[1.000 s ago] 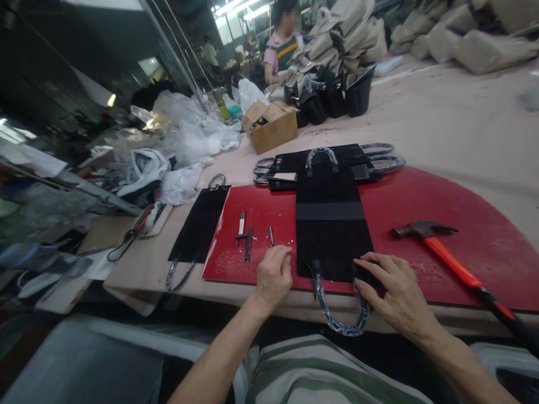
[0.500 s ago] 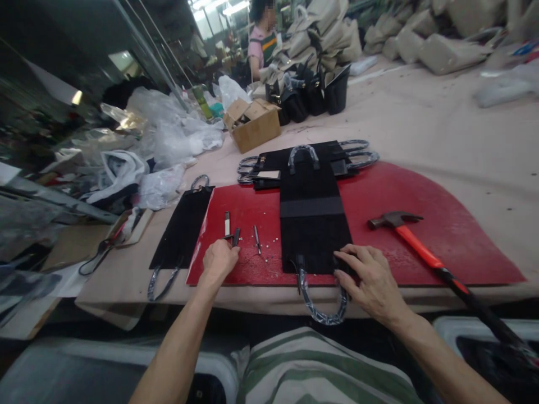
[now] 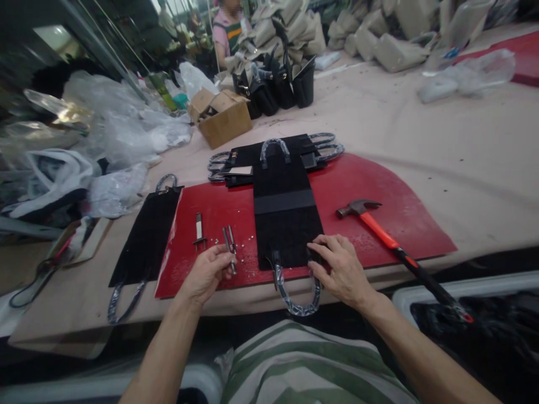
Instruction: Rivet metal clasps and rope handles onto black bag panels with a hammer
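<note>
My left hand [image 3: 207, 274] has its thumb and fingers closed on a slim metal punch [image 3: 228, 242], held over the red board [image 3: 202, 196]. Beside it lies another slim metal rod [image 3: 231, 235]. A pronged metal tool [image 3: 199, 229] rests farther left. My right hand [image 3: 339, 269] pinches the near right corner of a black bag panel [image 3: 286, 227], where one end of the plastic-wrapped handle [image 3: 298, 308] meets it. The fingers partly hide that handle end. A second wrapped handle [image 3: 274, 147] arches at the panel's far end.
A claw hammer [image 3: 379, 229] with an orange and black handle lies right of the panel. Another black panel [image 3: 147, 235] is at the left, and several more [image 3: 240, 182] are stacked behind. A cardboard box [image 3: 225, 123] and bags stand farther back, near a person [image 3: 227, 33].
My left hand has drawn back toward me with the punch, away from the pronged tool. My right hand keeps its place at the panel corner. The whole view has shifted.
</note>
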Motion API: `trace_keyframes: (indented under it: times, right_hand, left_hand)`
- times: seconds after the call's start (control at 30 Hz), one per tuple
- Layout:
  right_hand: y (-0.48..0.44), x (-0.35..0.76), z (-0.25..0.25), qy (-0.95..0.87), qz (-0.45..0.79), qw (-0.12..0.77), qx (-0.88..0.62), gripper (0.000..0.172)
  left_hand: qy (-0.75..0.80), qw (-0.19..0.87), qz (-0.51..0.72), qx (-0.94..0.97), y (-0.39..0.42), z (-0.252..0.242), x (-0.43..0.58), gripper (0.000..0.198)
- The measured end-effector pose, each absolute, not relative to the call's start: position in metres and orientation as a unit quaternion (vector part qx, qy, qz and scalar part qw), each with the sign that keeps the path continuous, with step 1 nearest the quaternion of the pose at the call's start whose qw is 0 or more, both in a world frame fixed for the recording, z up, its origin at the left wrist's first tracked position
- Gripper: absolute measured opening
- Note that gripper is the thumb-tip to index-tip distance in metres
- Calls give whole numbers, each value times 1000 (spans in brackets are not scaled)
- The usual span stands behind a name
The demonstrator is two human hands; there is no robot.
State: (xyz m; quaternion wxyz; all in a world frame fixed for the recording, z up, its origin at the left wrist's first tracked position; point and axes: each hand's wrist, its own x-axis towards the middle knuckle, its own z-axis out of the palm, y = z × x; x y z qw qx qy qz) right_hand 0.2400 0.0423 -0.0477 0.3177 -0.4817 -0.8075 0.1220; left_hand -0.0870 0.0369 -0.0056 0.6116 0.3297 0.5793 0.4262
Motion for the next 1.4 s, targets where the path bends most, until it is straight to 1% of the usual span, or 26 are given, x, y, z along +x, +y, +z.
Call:
trace_keyframes:
  times: [0.1,0.17,0.33,0.47,0.57,0.63,0.97,1.17,1.4]
  right_hand:
    - [43,239,-48,-807,125,316,-483,31]
    - [43,239,-48,-807,127,315,-483,31]
    - [42,240,-48,-807,130,308,-487,32]
    - [41,241,-48,-805,133,306,-491,31]
    - [41,242,-48,-804,137,305,-492,31]
    - [41,242,-48,-803,139,304,-494,31]
    - [42,242,-47,-801,148,297,-498,32]
    - [42,244,-45,-799,162,300,-495,33]
    - [43,261,-42,-805,232,321,-441,30]
  left_hand:
    - [520,644,476,295,46,-8,-64,69]
    - [504,640,500,293,53,-12,-49,67]
    - [503,575,523,378,65,-24,-18,47]
    - [507,518,488,487,66,-28,2,31]
    - [521,441,458,569,64,-30,9,18]
    - [524,394,442,612,62,-31,11,14]
    - [520,302,418,681,57,-39,13,11]
    - [499,254,397,727,55,-46,17,13]
    - [502,220,404,733,57,-45,21,11]
